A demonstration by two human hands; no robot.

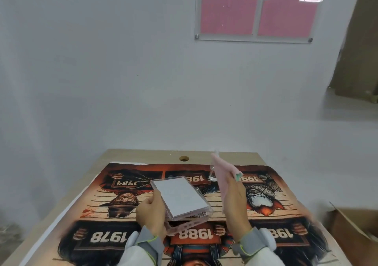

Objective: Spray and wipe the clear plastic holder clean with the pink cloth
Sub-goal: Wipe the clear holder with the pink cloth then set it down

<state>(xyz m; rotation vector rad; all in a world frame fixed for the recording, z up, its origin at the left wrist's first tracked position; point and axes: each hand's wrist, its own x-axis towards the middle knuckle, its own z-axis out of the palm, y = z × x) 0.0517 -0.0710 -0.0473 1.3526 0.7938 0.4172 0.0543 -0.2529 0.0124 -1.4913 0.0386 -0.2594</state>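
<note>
A person seated at a wooden desk point(126, 154) holds a clear plastic holder point(181, 198) in the left hand point(151, 214), the grip clamped on its near left edge, with the thumb on top and the fingers beneath. The holder is lifted off the desk and tilted, its broad face turned up toward the camera and showing a pale grey sheen; a second, pinkish clear layer shows below its lower edge. The right hand point(235, 202) is raised just beside the holder, its grip closed on a pink cloth point(223, 175) that stands up from the fingers in a folded strip, apart from the holder. Behind the cloth, a clear spray bottle point(213, 171) stands upright on the desk, partly hidden by the fabric. The desk is covered by a printed mat point(114, 200) with dark figures holding placards marked 1978, 1984 and 1988. A round cable hole point(183, 158) sits in the bare wood at the far edge. Both wrists wear grey cuffs with yellow-green trim over white sleeves. On the white wall hangs a clear panel point(255, 10) backed with pink sheets. A cardboard box point(351, 231) sits to the right.
</note>
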